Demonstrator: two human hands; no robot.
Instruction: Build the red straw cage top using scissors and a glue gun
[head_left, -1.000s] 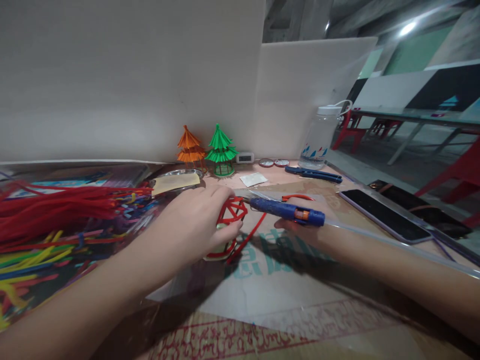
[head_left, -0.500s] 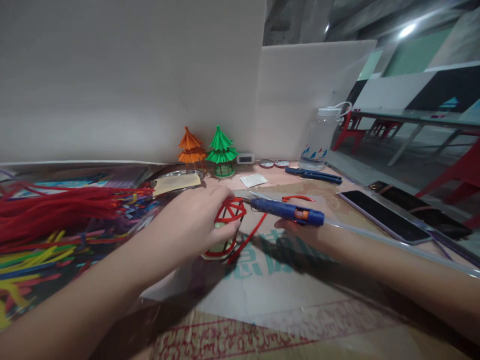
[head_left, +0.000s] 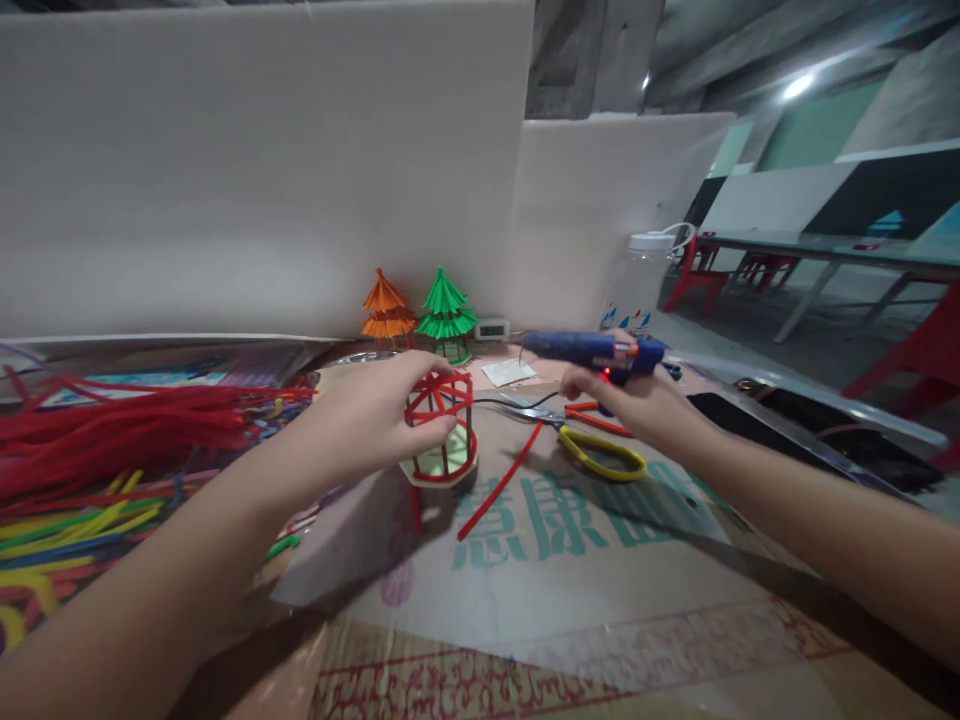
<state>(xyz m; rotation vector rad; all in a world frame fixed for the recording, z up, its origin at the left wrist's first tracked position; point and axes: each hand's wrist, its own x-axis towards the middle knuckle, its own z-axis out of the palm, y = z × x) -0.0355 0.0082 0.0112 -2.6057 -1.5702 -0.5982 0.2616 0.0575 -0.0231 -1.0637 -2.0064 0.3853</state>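
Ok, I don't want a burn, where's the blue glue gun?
In the head view, the blue glue gun is right of centre, held in the right hand, partly in front of the water bottle.

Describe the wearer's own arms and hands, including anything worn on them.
Both the left hand and the right hand are bare, without gloves. The wrists and visible forearms are uncovered: no sleeve, watch or bracelet shows. No ring shows either, though some fingers are hidden or blurred. Any sleeves higher up lie outside the picture.
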